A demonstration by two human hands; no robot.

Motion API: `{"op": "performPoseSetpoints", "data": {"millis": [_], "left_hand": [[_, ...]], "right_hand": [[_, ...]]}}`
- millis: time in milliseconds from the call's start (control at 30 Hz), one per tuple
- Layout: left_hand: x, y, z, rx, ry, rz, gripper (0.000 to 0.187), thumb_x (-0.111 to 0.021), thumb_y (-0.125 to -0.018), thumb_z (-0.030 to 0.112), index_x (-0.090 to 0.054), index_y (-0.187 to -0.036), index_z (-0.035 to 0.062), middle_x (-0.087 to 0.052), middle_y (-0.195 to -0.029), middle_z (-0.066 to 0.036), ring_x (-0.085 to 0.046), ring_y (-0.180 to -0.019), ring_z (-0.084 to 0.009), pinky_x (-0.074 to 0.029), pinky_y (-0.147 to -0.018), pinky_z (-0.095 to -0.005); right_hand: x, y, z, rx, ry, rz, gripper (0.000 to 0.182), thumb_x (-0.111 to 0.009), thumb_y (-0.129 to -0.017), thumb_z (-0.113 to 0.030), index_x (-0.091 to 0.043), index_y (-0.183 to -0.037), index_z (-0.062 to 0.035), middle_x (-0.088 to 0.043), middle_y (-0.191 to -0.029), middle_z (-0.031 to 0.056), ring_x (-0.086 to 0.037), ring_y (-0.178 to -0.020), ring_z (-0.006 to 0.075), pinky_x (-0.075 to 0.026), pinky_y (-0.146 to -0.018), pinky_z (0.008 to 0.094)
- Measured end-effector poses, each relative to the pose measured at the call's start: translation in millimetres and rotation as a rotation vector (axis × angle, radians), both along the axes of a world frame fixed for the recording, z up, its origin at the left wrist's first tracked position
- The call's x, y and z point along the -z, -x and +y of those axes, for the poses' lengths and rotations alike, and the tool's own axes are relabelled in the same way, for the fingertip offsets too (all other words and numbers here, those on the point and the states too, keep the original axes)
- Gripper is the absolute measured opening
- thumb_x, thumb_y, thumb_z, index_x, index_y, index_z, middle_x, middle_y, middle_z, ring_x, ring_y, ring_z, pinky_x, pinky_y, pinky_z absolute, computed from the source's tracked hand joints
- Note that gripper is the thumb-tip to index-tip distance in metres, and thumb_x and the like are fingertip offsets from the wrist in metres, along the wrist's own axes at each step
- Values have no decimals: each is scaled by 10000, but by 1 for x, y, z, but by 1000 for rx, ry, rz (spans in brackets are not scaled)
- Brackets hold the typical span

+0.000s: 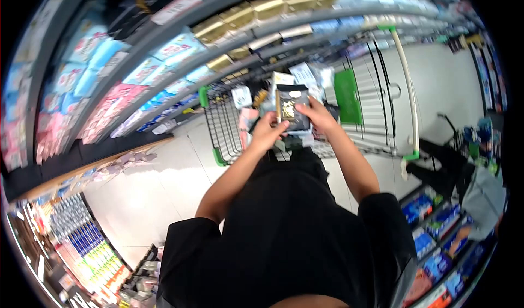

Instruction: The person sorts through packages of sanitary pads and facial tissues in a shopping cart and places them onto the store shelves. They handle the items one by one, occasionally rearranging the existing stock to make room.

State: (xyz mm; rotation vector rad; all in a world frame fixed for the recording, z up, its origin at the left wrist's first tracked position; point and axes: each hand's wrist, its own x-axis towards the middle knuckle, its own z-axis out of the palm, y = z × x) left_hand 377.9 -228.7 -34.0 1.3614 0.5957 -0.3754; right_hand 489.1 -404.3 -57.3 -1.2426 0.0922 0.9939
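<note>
So, both hands are closed around one black pack [292, 114] with gold print, too blurry to read. The left hand [266, 133] has it by the left edge with the thumb on the front near the bottom, and the right hand [321, 117] has the other edge, thumb also lying on the front. Pack's being held up over the shopping cart [218, 111], front face toward the camera.

Around it, the cart has a jumble of stuff in it: a white pack [241, 96] near its left end, a pink packet [248, 116] just below that, and a white box [303, 74] over on the far side. Toward the cart's right there's a green panel [349, 96], then a pale handle bar [405, 84] with green ends.

Past the far side of the cart, shelves run by with gold boxes [256, 7], and off to its left are pink packs [112, 106]. Another person [484, 201] in a greyish top is well right of the cart, near a low display of blue packs [436, 264]. Pale tiled floor [147, 193] shows below and left of the cart.
</note>
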Motion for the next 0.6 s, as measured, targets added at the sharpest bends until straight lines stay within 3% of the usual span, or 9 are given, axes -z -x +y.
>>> {"op": "performPoseSetpoints", "data": {"millis": [33,100,167,200,233,300,367,500,600], "left_hand": [[-7,-3,0,-90,41,-20,466,-683,-884,238,-469,-1189,-41,-627,-998,-119,-647,-716,-137,-484,-536,-228],[-18,-10,8,-206,125,-71,414,-655,-908,220,-477,-1177,-39,-618,-995,-109,-643,-707,-132,-503,-567,-220],[-29,-17,17,-232,121,-114,397,-642,-916,215,-482,-1171,-44,-608,-1005,-107,-638,-692,-136,-514,-581,-224],[-44,-21,22,-239,106,-104,337,-618,-930,189,-501,-1172,-14,-606,-1031,-87,-613,-779,-128,-520,-633,-231],[-44,-24,26,-275,94,-180,360,-598,-944,228,-480,-1196,-2,-606,-1046,-94,-616,-826,-144,-527,-656,-255],[-78,-36,33,-409,231,-343,413,-535,-972,326,-449,-1228,13,-602,-1070,-112,-618,-868,-171,-523,-700,-297],[-101,-45,47,-382,285,-505,465,-439,-995,410,-436,-1252,23,-609,-1090,-129,-622,-885,-213,-485,-748,-319],[-127,-50,53,-363,184,-500,372,-480,-996,294,-456,-1239,13,-610,-1092,-124,-611,-890,-182,-486,-760,-296],[-114,-35,45,-240,40,-404,291,-532,-971,192,-493,-1204,23,-623,-1082,-111,-615,-917,-168,-482,-784,-283]], "right_hand": [[-11,-2,3,-36,17,-113,712,-721,-831,-299,-378,-1352,44,-575,-1193,120,-552,-1095,194,-435,-953,323],[-37,-5,11,-124,57,-288,686,-706,-843,-298,-373,-1338,41,-585,-1157,122,-580,-1040,185,-497,-845,303],[-56,-13,22,-177,74,-293,644,-693,-854,-293,-387,-1317,34,-588,-1130,124,-601,-947,160,-514,-709,280],[-67,-16,27,-199,85,-293,624,-687,-859,-291,-394,-1306,31,-590,-1116,125,-611,-901,147,-523,-641,269],[-80,-24,33,-235,155,-392,575,-672,-875,-280,-406,-1288,20,-597,-1028,107,-600,-731,106,-471,-487,235],[-114,-40,57,-91,-3,-466,549,-668,-880,-268,-418,-1287,3,-597,-973,80,-578,-667,96,-465,-496,231],[-152,-60,87,42,-194,-430,529,-664,-884,-265,-429,-1286,-12,-594,-939,58,-568,-641,91,-465,-505,225],[-219,-119,158,-8,-383,-450,452,-648,-898,-278,-478,-1229,-20,-586,-988,56,-573,-693,87,-547,-623,249],[-247,-155,205,-113,-405,-440,390,-638,-909,-282,-509,-1155,-9,-567,-886,27,-555,-640,88,-575,-753,347]]}}
